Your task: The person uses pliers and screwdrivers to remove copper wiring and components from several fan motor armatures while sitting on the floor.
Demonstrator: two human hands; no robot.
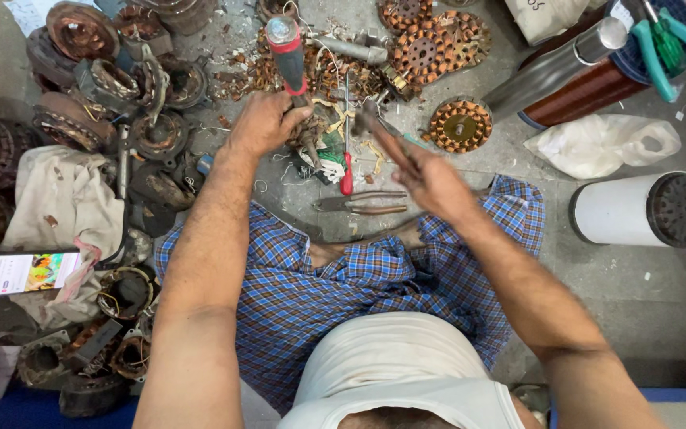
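His left hand [266, 123] wraps its fingers tight around a red-and-grey screwdriver [289, 54], tip down in a tangled copper winding [323, 135] on the concrete floor. His right hand [430, 179] grips a blurred hammer [376, 135]. A white cylinder [625, 210] lies right.

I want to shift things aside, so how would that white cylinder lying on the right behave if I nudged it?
The white cylinder lies on its side on the floor, so it would probably roll. It looks rigid, not floppy. Its dark end cap may add weight there.
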